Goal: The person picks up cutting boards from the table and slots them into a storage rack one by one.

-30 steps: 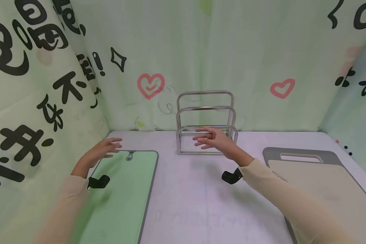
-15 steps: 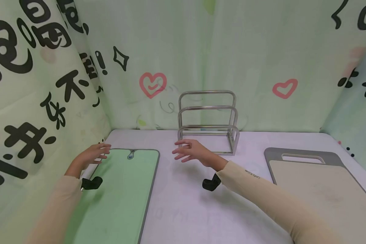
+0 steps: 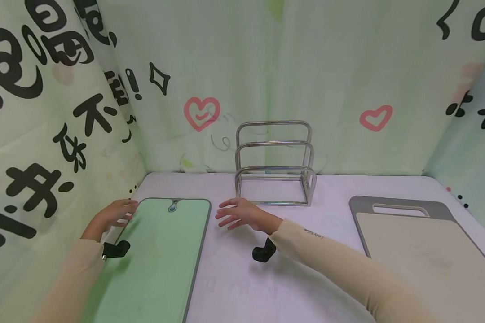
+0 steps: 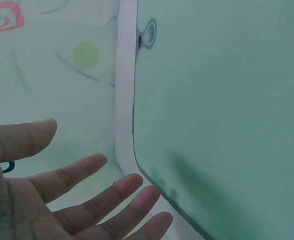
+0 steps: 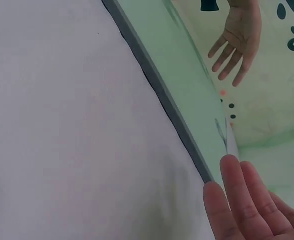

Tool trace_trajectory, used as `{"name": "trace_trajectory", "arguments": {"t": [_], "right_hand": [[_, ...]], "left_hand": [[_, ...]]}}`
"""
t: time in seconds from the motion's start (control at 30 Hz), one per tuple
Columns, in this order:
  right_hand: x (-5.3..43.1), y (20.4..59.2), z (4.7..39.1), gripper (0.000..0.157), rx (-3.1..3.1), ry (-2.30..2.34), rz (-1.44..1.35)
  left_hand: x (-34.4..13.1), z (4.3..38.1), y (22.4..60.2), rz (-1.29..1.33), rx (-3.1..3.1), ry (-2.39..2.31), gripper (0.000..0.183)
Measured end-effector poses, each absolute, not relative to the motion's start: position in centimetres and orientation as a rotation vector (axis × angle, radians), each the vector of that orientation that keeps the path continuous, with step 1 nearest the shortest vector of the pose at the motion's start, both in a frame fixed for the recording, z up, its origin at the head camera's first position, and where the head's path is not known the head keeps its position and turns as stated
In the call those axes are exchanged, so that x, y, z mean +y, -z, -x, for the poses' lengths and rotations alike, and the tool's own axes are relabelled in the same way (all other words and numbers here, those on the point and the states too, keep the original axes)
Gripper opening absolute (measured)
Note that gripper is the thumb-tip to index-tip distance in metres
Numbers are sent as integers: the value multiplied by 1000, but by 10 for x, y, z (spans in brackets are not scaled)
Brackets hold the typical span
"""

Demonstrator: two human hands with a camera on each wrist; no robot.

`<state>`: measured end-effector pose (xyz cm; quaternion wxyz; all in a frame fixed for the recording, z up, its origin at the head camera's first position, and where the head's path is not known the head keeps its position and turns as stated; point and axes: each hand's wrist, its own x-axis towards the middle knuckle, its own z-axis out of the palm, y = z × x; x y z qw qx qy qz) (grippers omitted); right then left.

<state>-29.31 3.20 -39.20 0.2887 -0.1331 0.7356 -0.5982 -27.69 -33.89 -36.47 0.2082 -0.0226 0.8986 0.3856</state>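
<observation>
A green cutting board (image 3: 165, 255) with a grey edge lies flat on the left of the table. My left hand (image 3: 110, 217) hovers by its far left edge, fingers spread and holding nothing; the left wrist view shows the fingers (image 4: 94, 205) apart beside the board's corner. My right hand (image 3: 246, 214) hangs over the table to the right of the board, its fingers extended towards the board's right edge, with nothing in them. In the right wrist view the fingertips (image 5: 230, 167) overlap the board's edge.
A metal wire rack (image 3: 275, 169) with several upright loops stands at the back middle. On the right lies a beige cutting board (image 3: 424, 251) with a grey handle end. Printed curtains (image 3: 327, 67) enclose the table (image 3: 307, 287) at the back and sides.
My right hand has moved left and nearer, from in front of the rack to beside the green board. My left hand has shifted left and down to the board's left edge.
</observation>
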Motion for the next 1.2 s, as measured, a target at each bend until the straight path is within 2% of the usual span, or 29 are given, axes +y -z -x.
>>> {"name": "trace_trajectory", "arguments": {"t": [0.23, 0.8, 0.97, 1.2], "right_hand": [[23, 399, 289, 40, 1845, 1642, 298], [6, 397, 282, 51, 1501, 1718, -64], [0, 396, 281, 59, 1416, 1736, -176], [-9, 393, 278, 62, 1366, 1747, -277]], "left_hand": [[-343, 274, 368, 102, 2514, -1057, 64], [-347, 284, 376, 379, 2442, -1047, 65], [-345, 287, 375, 396, 2426, -991, 67], [-341, 287, 372, 442, 2407, -913, 73]]}}
